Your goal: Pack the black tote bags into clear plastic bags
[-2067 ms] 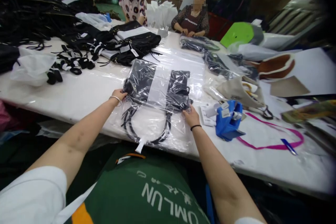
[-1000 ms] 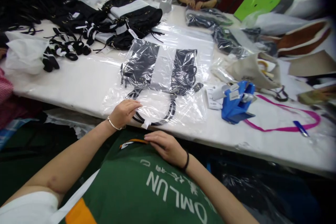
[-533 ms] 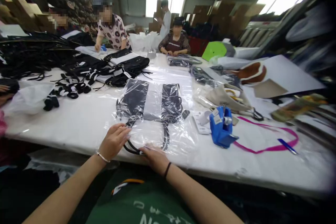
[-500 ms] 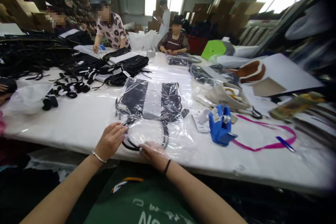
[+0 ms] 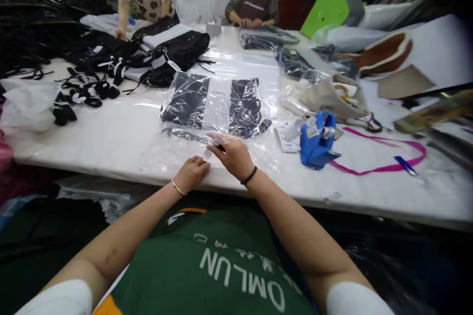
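A black bag (image 5: 186,101) with a pale band (image 5: 217,103) across its middle lies flat inside a clear plastic bag (image 5: 155,150) on the table before me. My right hand (image 5: 236,155) is at the bag's near edge, thumb and fingers closed around a dark piece, seemingly the handle, through the plastic. Just left of it and nearer to me, my left hand (image 5: 192,172) has its fingers together on the plastic's loose near end. A small whitish spot (image 5: 207,154) shows between the hands. The fingertips are partly hidden.
To the right stand a blue tape dispenser (image 5: 317,140) and a pink strap (image 5: 380,170), with a beige bag (image 5: 332,98) behind. Black bags (image 5: 173,54) and rolled straps (image 5: 88,91) are heaped at left. Co-workers (image 5: 254,5) are across the table.
The dark handle loop that lay toward me is now folded up against the bag. My right hand moved up with it; my left moved right. The view has tilted down.
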Motion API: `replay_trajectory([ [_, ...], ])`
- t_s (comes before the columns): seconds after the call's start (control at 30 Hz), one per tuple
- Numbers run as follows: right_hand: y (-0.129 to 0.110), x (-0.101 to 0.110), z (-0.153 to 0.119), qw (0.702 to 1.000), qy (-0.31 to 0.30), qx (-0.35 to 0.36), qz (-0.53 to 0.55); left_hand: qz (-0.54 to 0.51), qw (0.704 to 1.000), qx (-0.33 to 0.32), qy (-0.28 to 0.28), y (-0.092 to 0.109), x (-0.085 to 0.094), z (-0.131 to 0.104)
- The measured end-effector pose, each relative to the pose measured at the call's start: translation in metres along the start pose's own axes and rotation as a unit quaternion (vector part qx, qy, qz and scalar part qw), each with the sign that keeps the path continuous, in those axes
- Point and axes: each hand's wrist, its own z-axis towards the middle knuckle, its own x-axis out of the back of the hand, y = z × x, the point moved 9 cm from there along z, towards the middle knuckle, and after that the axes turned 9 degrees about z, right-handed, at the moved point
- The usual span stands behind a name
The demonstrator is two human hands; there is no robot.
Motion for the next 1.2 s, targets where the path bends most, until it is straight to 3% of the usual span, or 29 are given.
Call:
replay_trajectory([
  [0.07,0.000,-0.004,-0.006,1.000,-0.015,0.009,0.005,-0.020,0.998,-0.050,-0.021,0.008,0.000,-0.002],
  [0.2,-0.002,-0.016,-0.021,0.999,-0.027,0.033,-0.020,-0.057,0.991,-0.113,-0.029,0.031,0.024,-0.034],
  [0.37,0.019,-0.085,-0.065,0.981,-0.180,0.038,-0.064,-0.113,0.980,-0.164,0.007,0.048,0.050,-0.075],
  [0.47,0.039,-0.105,-0.087,0.977,-0.202,0.023,-0.068,-0.098,0.988,-0.117,0.019,0.033,0.045,-0.078],
  [0.6,0.045,-0.099,-0.090,0.983,-0.172,0.026,-0.060,-0.051,0.997,-0.050,0.013,0.009,0.026,-0.083],
  [0.7,0.044,-0.088,-0.094,0.986,-0.160,0.019,-0.048,-0.021,0.999,-0.026,0.011,-0.011,0.020,-0.100],
  [0.83,0.053,-0.070,-0.112,0.991,-0.121,0.021,-0.061,0.093,0.994,0.059,0.030,-0.061,0.027,-0.133],
  [0.93,0.062,-0.062,-0.123,0.991,-0.112,0.023,-0.076,0.129,0.988,0.078,0.042,-0.087,0.035,-0.156],
  [1.07,0.067,-0.059,-0.124,0.990,-0.117,0.014,-0.076,0.102,0.992,0.065,0.045,-0.091,0.047,-0.177],
  [1.2,0.069,-0.060,-0.121,0.991,-0.118,-0.009,-0.067,0.003,1.000,0.012,0.007,-0.069,0.072,-0.178],
])
